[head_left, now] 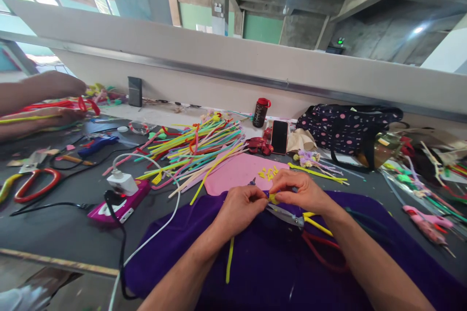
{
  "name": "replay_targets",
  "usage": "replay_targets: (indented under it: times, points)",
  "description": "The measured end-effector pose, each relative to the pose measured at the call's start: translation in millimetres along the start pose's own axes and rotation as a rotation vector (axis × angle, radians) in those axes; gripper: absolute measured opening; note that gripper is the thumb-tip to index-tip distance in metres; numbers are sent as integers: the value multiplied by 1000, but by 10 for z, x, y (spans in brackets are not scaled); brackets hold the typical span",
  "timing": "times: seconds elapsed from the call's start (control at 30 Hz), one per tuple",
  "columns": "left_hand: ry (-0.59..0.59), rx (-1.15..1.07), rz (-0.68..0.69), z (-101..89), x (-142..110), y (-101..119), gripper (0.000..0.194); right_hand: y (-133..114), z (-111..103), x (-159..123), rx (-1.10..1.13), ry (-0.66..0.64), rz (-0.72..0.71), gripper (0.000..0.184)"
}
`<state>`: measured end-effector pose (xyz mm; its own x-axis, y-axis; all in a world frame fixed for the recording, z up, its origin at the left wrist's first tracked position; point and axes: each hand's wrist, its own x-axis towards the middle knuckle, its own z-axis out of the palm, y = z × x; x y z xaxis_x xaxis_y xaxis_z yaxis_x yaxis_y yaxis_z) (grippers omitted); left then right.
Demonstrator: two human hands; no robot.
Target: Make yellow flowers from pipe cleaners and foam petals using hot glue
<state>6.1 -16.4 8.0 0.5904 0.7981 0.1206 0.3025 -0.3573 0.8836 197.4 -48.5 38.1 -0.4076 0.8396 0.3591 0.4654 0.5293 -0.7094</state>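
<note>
My left hand (pixel 245 206) and my right hand (pixel 301 189) meet above a purple cloth (pixel 175 252), fingertips pinched together. Between them is a small yellow fuzzy piece (pixel 273 198), which looks like bent pipe cleaner; its exact shape is partly hidden by the fingers. A yellow pipe cleaner (pixel 229 260) hangs or lies below my left hand. Just under my hands, scissors (pixel 286 215) with red handles rest on the cloth. Beyond my fingers, short yellow bits (pixel 269 173) lie on a pink sheet (pixel 228 175).
A heap of coloured pipe cleaners (pixel 197 143) spreads behind the sheet. A purple power strip (pixel 120 204) with cables sits left. Across the back stand a bottle (pixel 261 112), a phone (pixel 279 137) and a patterned bag (pixel 328 129). A co-worker's hands (pixel 62 116) are at far left.
</note>
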Motion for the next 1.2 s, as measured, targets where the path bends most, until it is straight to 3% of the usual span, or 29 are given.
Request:
replay_targets:
  times: [0.77, 1.03, 1.2]
  points:
    - [-48, -22, -23, 33, -1, -26, 19, 29, 83, -1, -139, -106, 34, 17]
    - [-56, -47, -34, 17, 6, -46, 19, 31, 26, 23, -10, -55, 9, 21]
    - [-87, -97, -73, 15, 8, -65, 20, 28, -56, 12, 69, -25, -11, 11]
